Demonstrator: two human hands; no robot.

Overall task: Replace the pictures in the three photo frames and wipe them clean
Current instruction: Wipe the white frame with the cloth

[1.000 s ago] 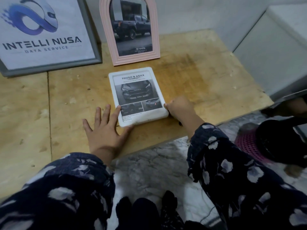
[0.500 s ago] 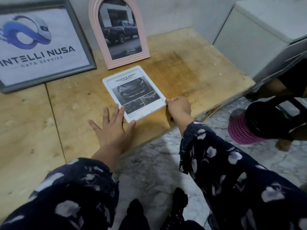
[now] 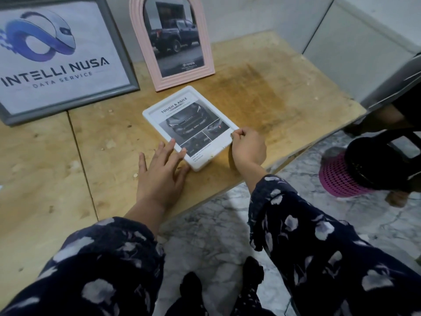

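A small white photo frame with a car leaflet lies flat and skewed on the wooden table. My left hand lies flat with straight fingers on the frame's near left edge. My right hand has curled fingers and pinches the frame's right corner. Behind it a pink arched frame with a pickup picture stands upright. A large grey frame with a blue logo print leans at the far left.
The table's front edge runs just under my wrists, with marble floor below. A pink mesh basket and a dark object sit on the floor at the right. A grey cabinet stands at the table's right.
The white frame has turned further askew and shifted right. My left hand's fingers have slid onto its near edge. My right hand's fingers now pinch its corner.
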